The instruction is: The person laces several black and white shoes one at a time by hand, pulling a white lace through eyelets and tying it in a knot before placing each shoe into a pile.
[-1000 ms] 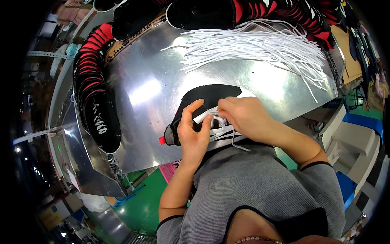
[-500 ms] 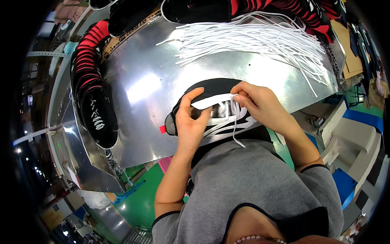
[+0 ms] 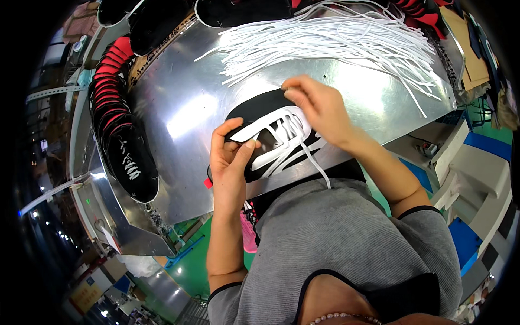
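Observation:
A black shoe upper (image 3: 259,104) with a white eyelet strip and a red tab lies tilted on the metal table close to my body. White lace (image 3: 291,128) crosses its eyelets, and a loose end hangs toward my shirt. My left hand (image 3: 230,162) is closed on the white strip's edge at the opening, thumb inside and fingers outside. Over the upper's far edge, my right hand (image 3: 320,112) has thumb and forefinger pinched together. Whatever sits between those fingertips is too small to make out.
A pile of white laces (image 3: 325,46) lies across the far side of the metal table (image 3: 184,179). Black-and-red uppers (image 3: 130,160) are stacked in a curved row at the left. More black uppers (image 3: 241,12) line the far edge. Right of the table stands a pale plastic unit (image 3: 479,168).
My right hand has moved up and left, from the eyelets to beyond the upper's far edge. The upper and my left hand have shifted slightly left, and the lacing shows more fully.

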Demonstrator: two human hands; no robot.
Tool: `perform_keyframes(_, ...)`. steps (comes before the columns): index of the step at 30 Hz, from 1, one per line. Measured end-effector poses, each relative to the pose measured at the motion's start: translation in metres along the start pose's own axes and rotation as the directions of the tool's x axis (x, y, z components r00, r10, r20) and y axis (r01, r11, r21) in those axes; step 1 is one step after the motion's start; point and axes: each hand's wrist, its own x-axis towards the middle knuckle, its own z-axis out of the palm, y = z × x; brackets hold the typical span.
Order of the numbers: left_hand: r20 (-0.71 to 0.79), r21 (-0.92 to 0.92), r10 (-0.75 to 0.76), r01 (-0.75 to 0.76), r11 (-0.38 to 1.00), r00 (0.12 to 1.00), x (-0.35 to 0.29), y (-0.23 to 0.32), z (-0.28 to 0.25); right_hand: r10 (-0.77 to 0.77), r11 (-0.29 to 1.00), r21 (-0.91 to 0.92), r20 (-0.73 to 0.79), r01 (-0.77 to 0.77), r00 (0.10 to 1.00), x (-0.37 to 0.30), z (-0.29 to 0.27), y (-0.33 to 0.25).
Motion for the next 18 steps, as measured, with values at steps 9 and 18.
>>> perform_keyframes(9,0.334,0.892,0.387,-0.421,0.164,0.859,-0.03,-0.01,0.028,0.353,0.928,0.029,0.26,-0.372,0.899,-0.07,-0.044,-0.022)
perform_keyframes(18,0.297,0.741,0.479,-0.516,0.43,0.826,-0.018,-0.001,0.034,0.357,0.798,0.326,0.423,-0.507,0.833,-0.078,-0.031,-0.027)
